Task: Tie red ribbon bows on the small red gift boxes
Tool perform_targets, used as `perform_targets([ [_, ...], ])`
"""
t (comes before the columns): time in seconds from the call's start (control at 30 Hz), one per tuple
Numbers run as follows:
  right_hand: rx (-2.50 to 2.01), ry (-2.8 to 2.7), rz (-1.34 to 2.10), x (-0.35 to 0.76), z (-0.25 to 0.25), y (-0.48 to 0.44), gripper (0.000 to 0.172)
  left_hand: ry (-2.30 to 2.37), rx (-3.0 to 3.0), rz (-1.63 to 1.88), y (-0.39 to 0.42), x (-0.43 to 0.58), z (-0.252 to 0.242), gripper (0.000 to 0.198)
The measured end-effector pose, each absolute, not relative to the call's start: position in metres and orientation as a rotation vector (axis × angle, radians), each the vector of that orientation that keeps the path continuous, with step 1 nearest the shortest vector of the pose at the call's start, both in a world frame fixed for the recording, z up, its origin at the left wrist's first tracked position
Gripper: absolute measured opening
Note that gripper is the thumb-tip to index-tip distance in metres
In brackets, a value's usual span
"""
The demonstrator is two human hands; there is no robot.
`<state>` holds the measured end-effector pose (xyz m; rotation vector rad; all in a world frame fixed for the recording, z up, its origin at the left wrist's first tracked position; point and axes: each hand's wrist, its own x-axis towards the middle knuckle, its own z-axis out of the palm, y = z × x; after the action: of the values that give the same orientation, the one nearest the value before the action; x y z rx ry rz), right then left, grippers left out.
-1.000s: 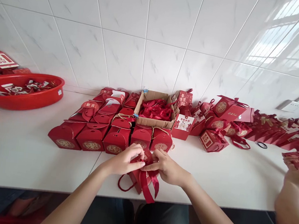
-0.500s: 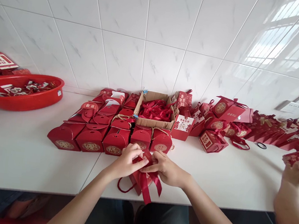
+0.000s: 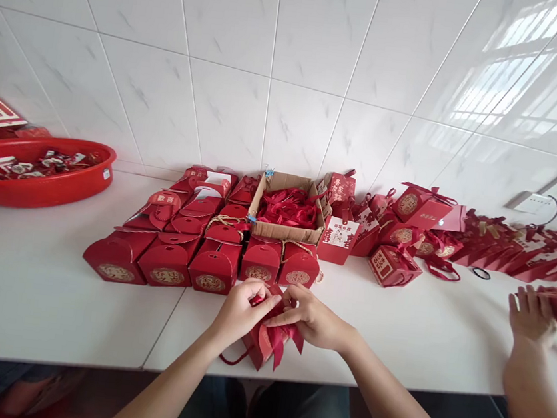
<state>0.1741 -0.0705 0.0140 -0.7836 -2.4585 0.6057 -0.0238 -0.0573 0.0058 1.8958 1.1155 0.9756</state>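
Close to the table's front edge sits a small red gift box (image 3: 258,349), with a dark red cord handle (image 3: 235,361) looping out at its left. A shiny red ribbon (image 3: 279,342) lies over its top, tails hanging toward me. My left hand (image 3: 245,309) is closed at the top of the box, thumb and fingers pinching the ribbon. From the other side, my right hand (image 3: 310,315) also pinches the ribbon, its index finger stretched across toward my left thumb. The part of the ribbon between the fingertips is mostly hidden.
Rows of red gift boxes (image 3: 167,260) stand just beyond my hands, beside a cardboard box (image 3: 283,232) of red ribbons. A red basin (image 3: 34,189) of small wrapped items is at left. More decorated boxes (image 3: 395,267) line the right, where another person's hand (image 3: 532,318) touches a box.
The ribbon tails have drawn up and shifted slightly right as my fingers work the ribbon. At right, the other person's hand and box have moved lower.
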Motion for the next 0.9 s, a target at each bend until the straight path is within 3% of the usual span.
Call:
perform_targets([
  [0.23, -0.776, -2.294, 0.746, 0.178, 0.013, -0.071, 0.026, 1.125, 1.883, 0.948, -0.06, -0.023, 0.007, 0.035],
  [0.33, -0.82, -2.231, 0.747, 0.179, 0.012, -0.071, 0.015, 1.085, 1.91, 0.941, -0.062, -0.024, 0.006, 0.026],
  [0.43, -0.828, -2.269, 0.689, 0.18, 0.012, -0.068, 0.014, 1.04, 1.929, 0.93, -0.063, -0.024, 0.004, 0.018],
  [0.9, -0.877, -2.258, 0.632, 0.186, 0.018, -0.063, 0.008, 1.033, 1.892, 0.945, -0.068, -0.023, 0.001, 0.026],
])
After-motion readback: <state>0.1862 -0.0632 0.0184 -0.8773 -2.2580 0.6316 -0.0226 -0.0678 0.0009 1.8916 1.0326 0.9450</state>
